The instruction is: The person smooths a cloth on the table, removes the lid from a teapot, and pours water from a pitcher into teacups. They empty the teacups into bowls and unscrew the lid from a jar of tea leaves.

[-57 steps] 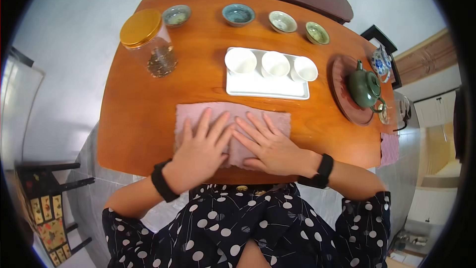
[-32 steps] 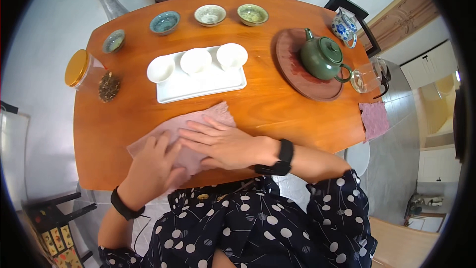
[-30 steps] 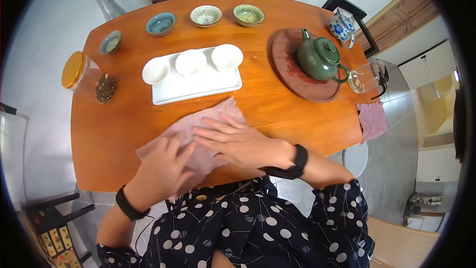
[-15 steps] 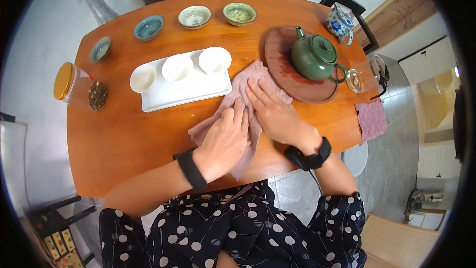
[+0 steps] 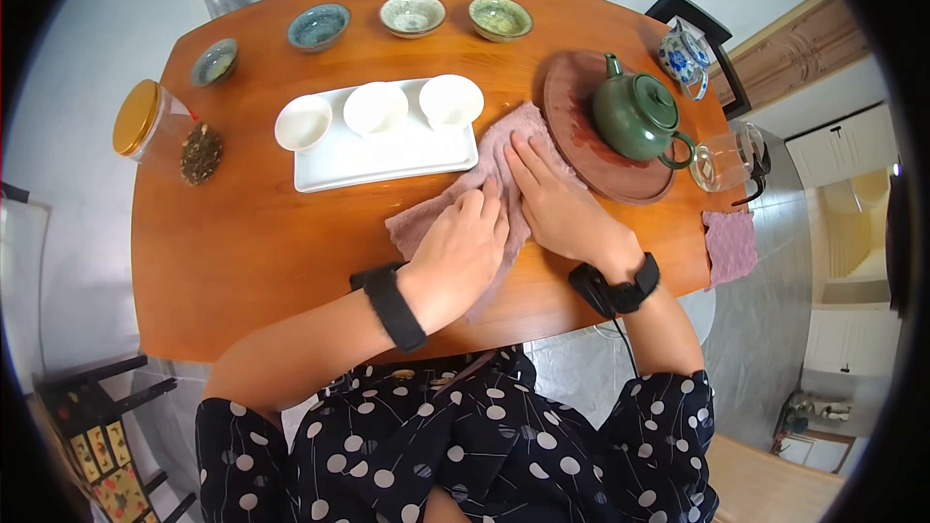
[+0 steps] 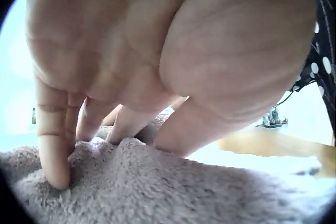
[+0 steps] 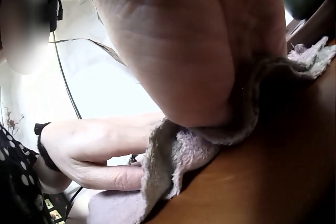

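A pink fluffy cloth [image 5: 418,221] lies rumpled on the table between the white tray [image 5: 387,160] and the round reddish-brown tray [image 5: 567,102]. My left hand [image 5: 457,257] presses on its near part, fingers stretched out. Further right, my right hand [image 5: 567,215] rests on the cloth with straight fingers, close to the round tray's rim. From the left wrist, the fingertips sink into the thick pile of the cloth [image 6: 173,187]. In the right wrist view the cloth [image 7: 191,148] bunches into folds beneath the palm.
Three white cups [image 5: 376,108] stand on the white tray, and a green teapot [image 5: 635,116] on the round one. Several small bowls [image 5: 413,15] line the back. A gold-lidded jar [image 5: 160,126] is at left; a glass pitcher [image 5: 722,160] and second cloth [image 5: 730,247] are at right.
Both hands have slid the cloth rightward across the table, from in front of the white tray to beside the round one. The cloth has turned and become more wrinkled.
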{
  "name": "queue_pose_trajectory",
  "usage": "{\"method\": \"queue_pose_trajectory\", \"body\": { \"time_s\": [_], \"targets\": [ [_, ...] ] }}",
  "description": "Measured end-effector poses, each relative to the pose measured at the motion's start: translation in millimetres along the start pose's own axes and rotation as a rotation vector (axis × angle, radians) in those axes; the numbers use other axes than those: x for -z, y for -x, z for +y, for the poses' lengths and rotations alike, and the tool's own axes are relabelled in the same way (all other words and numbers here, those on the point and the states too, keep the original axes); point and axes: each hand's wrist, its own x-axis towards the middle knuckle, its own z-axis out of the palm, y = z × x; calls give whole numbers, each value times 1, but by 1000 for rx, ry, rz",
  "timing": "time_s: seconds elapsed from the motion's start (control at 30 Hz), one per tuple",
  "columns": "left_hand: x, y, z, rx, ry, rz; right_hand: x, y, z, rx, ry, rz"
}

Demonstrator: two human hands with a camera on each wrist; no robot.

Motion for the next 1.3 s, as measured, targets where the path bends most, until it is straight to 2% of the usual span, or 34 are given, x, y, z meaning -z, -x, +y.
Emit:
{"method": "queue_pose_trajectory", "body": {
  "time_s": [0.03, 0.13, 0.17, 0.3, 0.43, 0.53, 0.7, 0.77, 0.83, 0.9, 0.93, 1.03, 1.07, 1.17, 1.2, 1.3],
  "targets": [
    [2, 7, -1, 7, -2, 1, 2, 6, -5, 7, 2, -1],
    [14, 33, -4, 3, 278, 7, 13, 29, -25, -29, -79, -62],
    [21, 44, -7, 7, 275, 6, 18, 36, -34, -24, -80, -61],
    [44, 85, -19, 41, 340, -73, 32, 54, -76, 105, -84, -158],
    [56, 118, -34, 110, 364, -98, 40, 37, -114, 230, -71, -281],
    [61, 137, -43, 368, 521, -81, 27, 7, -133, 329, -137, -250],
    [64, 175, -51, 538, 427, -65, -6, -53, -160, 530, -234, -166],
    [64, 188, -53, 666, 342, -67, -11, -72, -167, 605, -225, -139],
    [68, 193, -59, 755, 332, -86, -7, -87, -173, 678, -342, -196],
    [65, 198, -67, 936, 226, -111, 11, -89, -182, 728, -351, -218],
    [60, 202, -75, 930, 156, -40, 22, -89, -187, 759, -357, -238],
    [42, 203, -96, 1042, 23, -40, 48, -80, -189, 804, -354, -188],
    [32, 203, -105, 967, -62, 15, 60, -78, -188, 783, -361, -227],
    [17, 182, -118, 897, -16, 42, 88, -73, -180, 767, -341, -262],
    [15, 172, -123, 921, 10, -61, 93, -71, -177, 770, -333, -249],
    [4, 144, -143, 843, -2, 0, 108, -67, -169, 736, -334, -239]
  ]
}}
